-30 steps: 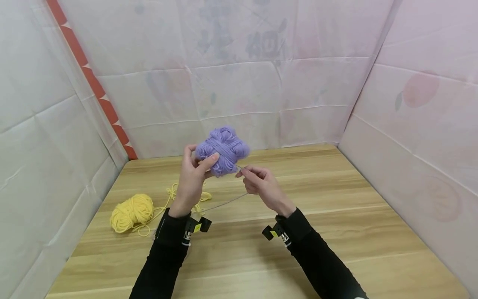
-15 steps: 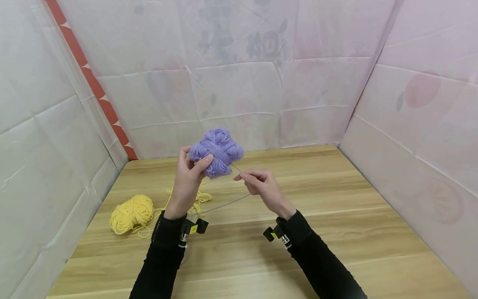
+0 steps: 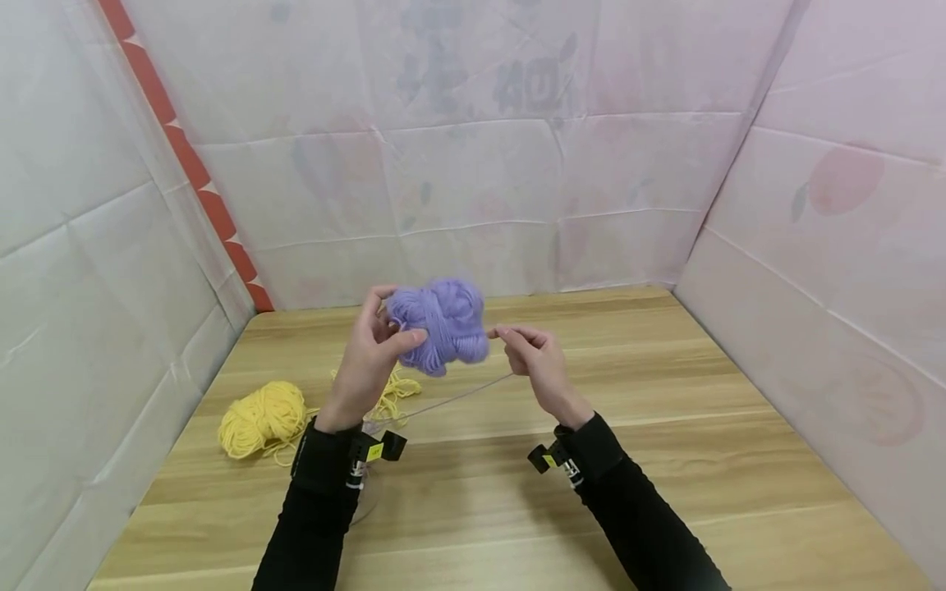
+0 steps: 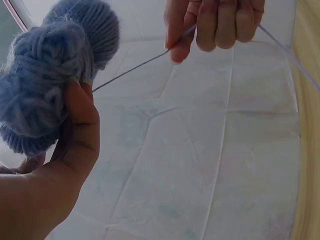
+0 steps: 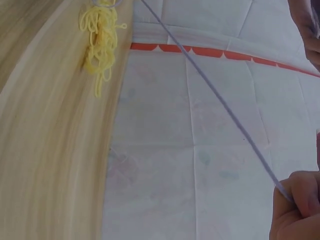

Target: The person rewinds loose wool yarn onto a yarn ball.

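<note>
Left grip (image 3: 364,355) holds purple yarn (image 3: 449,322) (right grip (image 3: 543,371) pinches strand (image 5: 216,94)).

Lumpy purple yarn ball (image 3: 449,318) held midair, strand (image 4: 130,71) taut

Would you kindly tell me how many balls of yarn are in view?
2: a purple yarn ball in the left hand, and a yellow yarn ball on the light wooden table.

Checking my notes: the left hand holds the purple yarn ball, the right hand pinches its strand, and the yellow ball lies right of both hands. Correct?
One slip: the left hand does hold the purple yarn ball and the right hand pinches its strand, but the yellow ball lies left of both hands, not right, as the head view shows.
</note>
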A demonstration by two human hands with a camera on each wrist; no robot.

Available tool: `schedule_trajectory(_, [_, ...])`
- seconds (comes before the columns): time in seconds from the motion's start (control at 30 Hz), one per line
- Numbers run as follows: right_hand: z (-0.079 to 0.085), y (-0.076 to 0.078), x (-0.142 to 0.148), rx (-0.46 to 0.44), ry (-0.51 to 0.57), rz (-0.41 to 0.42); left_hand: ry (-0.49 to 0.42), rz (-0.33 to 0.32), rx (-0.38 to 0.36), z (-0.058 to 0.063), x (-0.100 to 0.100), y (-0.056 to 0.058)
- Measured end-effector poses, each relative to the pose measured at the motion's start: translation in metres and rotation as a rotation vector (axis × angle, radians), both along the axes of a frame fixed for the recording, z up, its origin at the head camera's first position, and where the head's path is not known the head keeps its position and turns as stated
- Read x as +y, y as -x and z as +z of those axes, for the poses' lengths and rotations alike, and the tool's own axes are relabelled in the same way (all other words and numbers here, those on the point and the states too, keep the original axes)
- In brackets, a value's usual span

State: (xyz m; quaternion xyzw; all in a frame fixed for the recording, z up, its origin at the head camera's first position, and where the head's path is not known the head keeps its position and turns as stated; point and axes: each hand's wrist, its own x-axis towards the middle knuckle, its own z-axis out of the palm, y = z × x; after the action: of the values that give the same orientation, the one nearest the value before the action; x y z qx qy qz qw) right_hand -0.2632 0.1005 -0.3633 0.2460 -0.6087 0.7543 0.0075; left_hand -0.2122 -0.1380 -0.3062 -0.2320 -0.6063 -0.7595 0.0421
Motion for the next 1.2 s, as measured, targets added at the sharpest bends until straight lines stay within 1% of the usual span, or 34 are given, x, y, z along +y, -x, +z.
schedule_trajectory(0.1, [0.004,0.003,0.004,0.012,-0.001,-0.063,0.121,0.013,0.005,-0.001,-0.003,0.001])
schedule_trajectory(0.17, [0.007,0.004,0.006,0.015,-0.008,-0.1,0.176,0.019,-0.003,-0.002,-0.003,0.001])
schedule_trajectory(0.27, [0.008,0.005,0.006,0.006,-0.02,-0.134,0.198,0.016,-0.022,-0.003,-0.004,0.001])
schedule_trajectory(0.37, [0.007,0.005,0.004,-0.005,-0.024,-0.125,0.158,0.019,-0.02,-0.003,-0.003,0.0])
schedule_trajectory(0.47, [0.004,0.006,0.001,-0.006,-0.02,-0.108,0.065,0.03,-0.004,-0.004,-0.002,0.001])
schedule_trajectory(0.57, [0.002,0.005,-0.004,-0.002,-0.02,-0.097,-0.026,0.06,0.009,-0.005,-0.001,0.003])
schedule_trajectory(0.63, [0.0,0.004,-0.007,-0.01,-0.025,-0.09,-0.058,0.094,0.004,-0.005,0.0,0.005])
schedule_trajectory(0.73, [-0.002,0.003,-0.011,-0.013,-0.033,-0.078,-0.069,0.157,-0.003,-0.008,0.001,0.008])
schedule_trajectory(0.9, [-0.008,0.003,-0.014,0.004,-0.04,-0.06,-0.071,0.235,0.001,-0.015,0.004,0.013])
schedule_trajectory(1.03, [-0.01,0.002,-0.016,0.018,-0.047,-0.061,-0.077,0.262,0.006,-0.019,0.006,0.015])
schedule_trajectory(1.2, [-0.01,0.0,-0.018,0.056,-0.062,-0.063,-0.087,0.279,0.024,-0.02,0.008,0.015])
